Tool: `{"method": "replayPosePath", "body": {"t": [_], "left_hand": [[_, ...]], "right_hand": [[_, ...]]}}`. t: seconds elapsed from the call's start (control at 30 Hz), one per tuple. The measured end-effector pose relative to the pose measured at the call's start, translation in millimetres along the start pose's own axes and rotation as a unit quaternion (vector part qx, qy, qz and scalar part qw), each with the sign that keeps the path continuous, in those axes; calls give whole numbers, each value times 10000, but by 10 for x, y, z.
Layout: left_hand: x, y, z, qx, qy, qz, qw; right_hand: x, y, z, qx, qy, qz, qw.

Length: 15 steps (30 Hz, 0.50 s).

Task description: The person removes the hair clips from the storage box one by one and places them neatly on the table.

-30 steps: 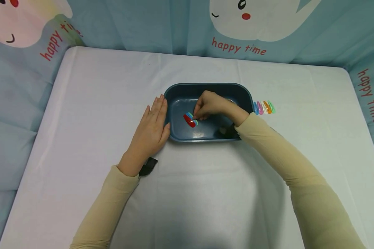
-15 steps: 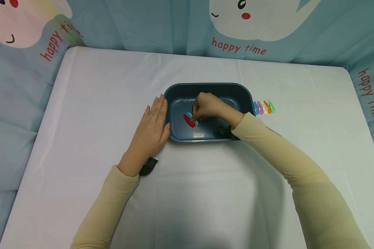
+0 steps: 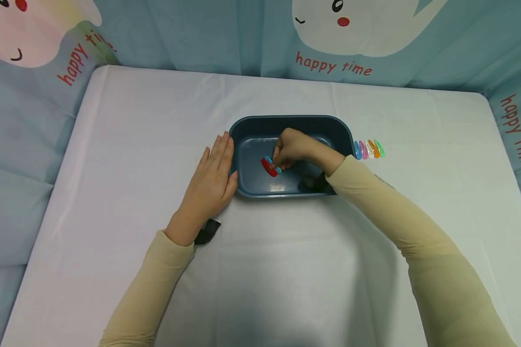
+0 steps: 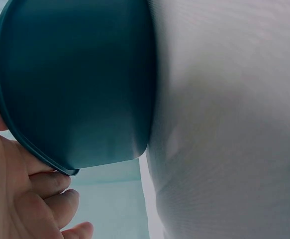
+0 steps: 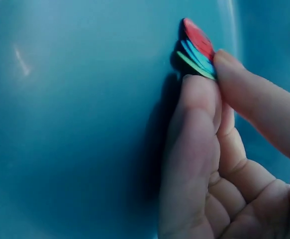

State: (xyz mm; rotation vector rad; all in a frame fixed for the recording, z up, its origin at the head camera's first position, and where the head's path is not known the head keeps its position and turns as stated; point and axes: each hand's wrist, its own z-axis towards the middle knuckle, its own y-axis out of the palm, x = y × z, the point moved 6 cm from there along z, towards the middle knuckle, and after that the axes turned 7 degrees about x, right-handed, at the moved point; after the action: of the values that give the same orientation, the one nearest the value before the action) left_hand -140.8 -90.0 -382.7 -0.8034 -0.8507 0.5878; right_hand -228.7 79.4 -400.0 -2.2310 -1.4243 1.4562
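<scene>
Inside a dark blue rectangular tray (image 3: 286, 195), my right hand (image 3: 293, 148) pinches a small bunch of snap hair clips between thumb and fingers. A red clip (image 5: 197, 36) lies outermost, with blue clips (image 5: 197, 57) and a green clip (image 5: 197, 65) fanned beside it in the right wrist view. The bunch is held close over the tray floor. My left hand (image 3: 210, 180) rests with straight fingers along the tray's left end. In the left wrist view, its fingers (image 4: 52, 184) touch the outside of the rim.
A row of several hair clips (image 3: 369, 149), blue, pink, white, orange and green, lies on the white cloth just right of the tray. A black strap end (image 3: 207, 232) shows by my left wrist. Blue printed curtains (image 3: 199, 38) surround the table.
My right thumb has come onto the red clip, and the bunch has shifted slightly right within the tray. The left hand stays at the tray's end.
</scene>
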Motion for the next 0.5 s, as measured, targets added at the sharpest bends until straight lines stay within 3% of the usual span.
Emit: {"method": "replayPosePath", "body": {"t": [0.27, 0.5], "left_hand": [[-8, 11, 8, -52, -20, 3, 10000], [4, 15, 7, -79, -42, -16, 10000]], "right_hand": [[138, -103, -44, 11, 366, 307, 9989], [208, -153, -57, 79, 445, 363, 9983]]}}
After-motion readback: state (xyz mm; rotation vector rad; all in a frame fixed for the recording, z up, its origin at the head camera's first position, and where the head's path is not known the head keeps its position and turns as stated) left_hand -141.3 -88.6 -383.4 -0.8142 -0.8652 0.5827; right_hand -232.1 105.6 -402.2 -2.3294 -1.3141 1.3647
